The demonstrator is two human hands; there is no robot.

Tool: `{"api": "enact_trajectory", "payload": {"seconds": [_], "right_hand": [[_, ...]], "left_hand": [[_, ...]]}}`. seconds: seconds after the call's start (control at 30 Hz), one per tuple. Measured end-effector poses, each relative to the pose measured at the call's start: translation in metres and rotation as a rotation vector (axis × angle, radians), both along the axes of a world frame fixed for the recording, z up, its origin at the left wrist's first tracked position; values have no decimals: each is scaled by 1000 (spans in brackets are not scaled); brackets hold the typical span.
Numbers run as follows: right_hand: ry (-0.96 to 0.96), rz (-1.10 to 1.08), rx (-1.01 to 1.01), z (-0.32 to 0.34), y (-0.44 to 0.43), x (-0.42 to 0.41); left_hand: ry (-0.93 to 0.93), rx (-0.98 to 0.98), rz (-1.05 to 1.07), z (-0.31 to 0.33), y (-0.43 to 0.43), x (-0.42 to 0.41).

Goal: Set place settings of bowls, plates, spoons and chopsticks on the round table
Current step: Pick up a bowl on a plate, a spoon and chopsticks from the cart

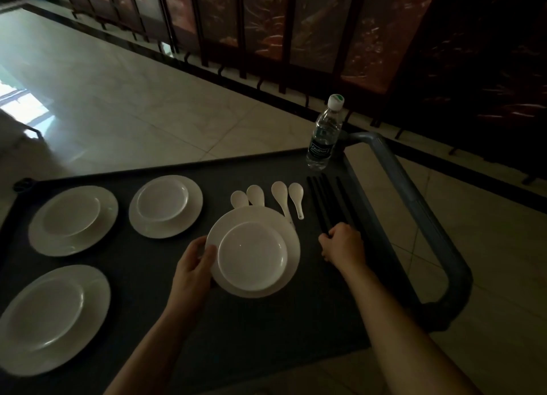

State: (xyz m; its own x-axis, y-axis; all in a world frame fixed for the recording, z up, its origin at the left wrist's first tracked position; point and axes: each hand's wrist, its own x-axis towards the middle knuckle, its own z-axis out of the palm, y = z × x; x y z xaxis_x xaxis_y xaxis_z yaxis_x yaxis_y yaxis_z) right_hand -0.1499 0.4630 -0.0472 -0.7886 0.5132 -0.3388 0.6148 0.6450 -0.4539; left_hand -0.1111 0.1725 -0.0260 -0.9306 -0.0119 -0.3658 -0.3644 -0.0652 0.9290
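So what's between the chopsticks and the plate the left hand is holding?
In the head view, white spoons lie between the chopsticks and that plate.

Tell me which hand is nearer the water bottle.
Right. The right hand rests on the chopsticks, just below the water bottle; the left hand grips the plate stack farther left.

water bottle (324, 134) upright at cart's far corner | grey cart (266, 320) | folding screen (296, 24) behind | tiled floor (118, 98)
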Motion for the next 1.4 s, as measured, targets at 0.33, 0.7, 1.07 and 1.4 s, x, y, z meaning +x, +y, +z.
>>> {"api": "enact_trajectory", "payload": {"seconds": [0.33, 0.7, 1.07, 1.4], "right_hand": [[-29, -160, -262, 0, -3, -3], [129, -143, -392, -1, -20, -56], [-47, -176, -467, -16, -22, -83], [145, -108, -494, 9, -17, -52]], "left_hand": [[-14, 28, 16, -3, -3, 6], [-48, 83, 100, -5, -9, -6], [-74, 113, 172, -9, -16, -18], [-61, 117, 170, -3, -14, -17]]}}
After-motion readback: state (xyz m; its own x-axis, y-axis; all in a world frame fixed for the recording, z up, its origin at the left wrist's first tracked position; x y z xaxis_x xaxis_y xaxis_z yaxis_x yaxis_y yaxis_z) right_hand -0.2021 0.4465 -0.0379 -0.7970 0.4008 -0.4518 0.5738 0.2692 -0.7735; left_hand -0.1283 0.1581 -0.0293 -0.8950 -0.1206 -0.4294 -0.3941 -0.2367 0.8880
